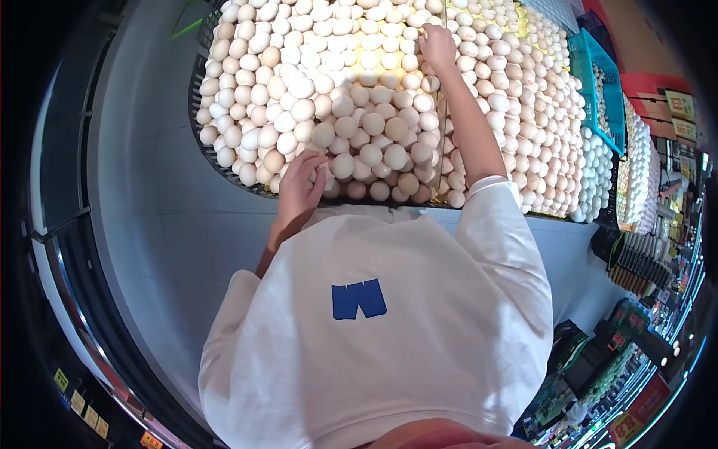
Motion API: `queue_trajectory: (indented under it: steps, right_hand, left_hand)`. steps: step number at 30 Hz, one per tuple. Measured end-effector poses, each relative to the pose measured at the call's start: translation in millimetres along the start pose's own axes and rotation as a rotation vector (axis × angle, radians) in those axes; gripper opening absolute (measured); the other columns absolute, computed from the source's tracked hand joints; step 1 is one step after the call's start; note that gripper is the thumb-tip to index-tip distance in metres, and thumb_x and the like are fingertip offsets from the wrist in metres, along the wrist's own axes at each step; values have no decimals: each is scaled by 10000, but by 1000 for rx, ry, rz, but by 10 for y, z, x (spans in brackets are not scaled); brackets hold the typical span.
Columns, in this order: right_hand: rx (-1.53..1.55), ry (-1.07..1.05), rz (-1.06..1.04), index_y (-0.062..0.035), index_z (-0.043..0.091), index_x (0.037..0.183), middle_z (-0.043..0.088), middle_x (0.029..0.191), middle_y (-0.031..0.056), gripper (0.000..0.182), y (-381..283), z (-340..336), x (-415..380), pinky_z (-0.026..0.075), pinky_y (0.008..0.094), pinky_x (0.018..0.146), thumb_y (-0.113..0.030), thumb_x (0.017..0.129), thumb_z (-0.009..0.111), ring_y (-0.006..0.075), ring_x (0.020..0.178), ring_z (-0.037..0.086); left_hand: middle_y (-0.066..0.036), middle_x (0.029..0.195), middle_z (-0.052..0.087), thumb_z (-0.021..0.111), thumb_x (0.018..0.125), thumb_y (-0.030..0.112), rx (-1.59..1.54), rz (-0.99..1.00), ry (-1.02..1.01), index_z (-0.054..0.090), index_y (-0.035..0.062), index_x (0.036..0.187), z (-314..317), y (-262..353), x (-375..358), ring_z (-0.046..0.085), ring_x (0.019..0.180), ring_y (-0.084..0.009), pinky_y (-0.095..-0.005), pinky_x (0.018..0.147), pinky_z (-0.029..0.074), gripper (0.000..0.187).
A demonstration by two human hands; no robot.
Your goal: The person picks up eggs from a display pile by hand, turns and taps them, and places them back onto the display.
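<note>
A wide heap of cream and pale brown eggs (pixel 370 155) fills the display in front of me. At the heap's near edge, my left hand (pixel 301 183) has its fingers curled around a pale egg (pixel 322 171), partly covered by the thumb and fingertips. My right hand (pixel 439 49) reaches to the far part of the heap, beside a thin divider (pixel 443 105). Its fingers are bent and closed together among the eggs; what they hold, if anything, is hidden. Yellow trays (pixel 368 56) show between the eggs near it.
A black basket rim (pixel 196 112) borders the heap on the left. To the right stand rows of pinkish eggs (pixel 523 112), bluish eggs (pixel 594 172) and a turquoise crate (pixel 609 93). Grey floor (pixel 142 187) lies at the left, with shop shelves (pixel 636 262) farther right.
</note>
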State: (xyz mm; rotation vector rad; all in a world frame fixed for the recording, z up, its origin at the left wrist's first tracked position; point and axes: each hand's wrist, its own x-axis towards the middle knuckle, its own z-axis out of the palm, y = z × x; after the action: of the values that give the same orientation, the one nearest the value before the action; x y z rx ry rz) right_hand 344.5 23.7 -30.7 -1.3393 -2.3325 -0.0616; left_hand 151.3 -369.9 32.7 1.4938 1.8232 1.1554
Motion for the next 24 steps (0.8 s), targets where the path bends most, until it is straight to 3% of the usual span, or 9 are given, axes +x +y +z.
queue_trajectory:
  steps: [3,6,11,12,15,17,19,21,24]
  right_hand:
    - [-178,-210,0,-57,677,1005,675,953,154,248,23,255,471,536,431,795,-237,846,616,316,958,638]
    - [-282,-252,-21,-59,682,1007,683,987,168,264,-23,373,661,535,424,807,-261,862,592,316,970,643]
    - [-421,-290,-65,-56,665,1119,701,971,133,292,138,621,750,552,414,778,-216,885,597,285,920,657]
    - [-294,-335,-38,-16,705,795,658,748,243,137,-86,351,777,531,414,699,-114,725,639,345,648,651]
    - [-153,-203,-17,-49,683,617,630,632,207,120,-79,350,754,516,440,727,-110,708,634,352,732,659]
    - [-194,-203,-54,-8,701,801,648,715,209,156,-117,222,620,507,465,783,-133,721,651,368,757,653]
    - [143,195,60,8,661,1006,646,872,235,335,-196,80,424,508,465,814,-168,724,699,380,794,647]
    - [314,82,162,4,591,1154,624,1010,221,480,-105,-13,182,525,423,797,-207,750,742,310,855,650]
    - [1174,-274,569,-11,611,1196,657,1018,128,401,-343,-643,-395,544,357,775,-179,842,693,208,911,644]
  left_hand:
    - [-129,1119,638,634,878,48,-104,-219,-18,662,40,1091,-75,110,43,633,977,-304,-371,842,520,215]
    - [-117,1102,635,636,871,51,25,-19,-2,668,35,1074,-21,8,121,629,972,-292,-366,820,528,206]
    - [-115,1077,637,646,854,34,-39,-75,-58,665,42,1076,24,-17,221,637,950,-293,-368,820,529,223]
    - [-115,1068,638,651,849,29,-68,-50,-52,664,45,1078,23,0,252,640,942,-296,-371,819,528,230]
    - [-116,1058,639,651,843,19,-57,-3,-43,660,46,1083,35,-5,296,644,930,-298,-373,814,527,242]
    - [-117,1057,638,650,844,18,-66,-14,-52,660,48,1083,30,9,296,645,933,-297,-371,807,528,241]
    - [-118,1051,640,652,846,21,-65,9,-31,661,43,1072,40,-14,276,644,930,-297,-369,800,528,227]
    - [-120,1043,643,652,850,27,-77,-23,-55,661,38,1065,52,-32,247,644,925,-298,-370,797,528,215]
    - [-126,1032,650,648,861,35,-71,-42,-62,660,26,1054,47,0,209,645,916,-302,-371,796,527,194]
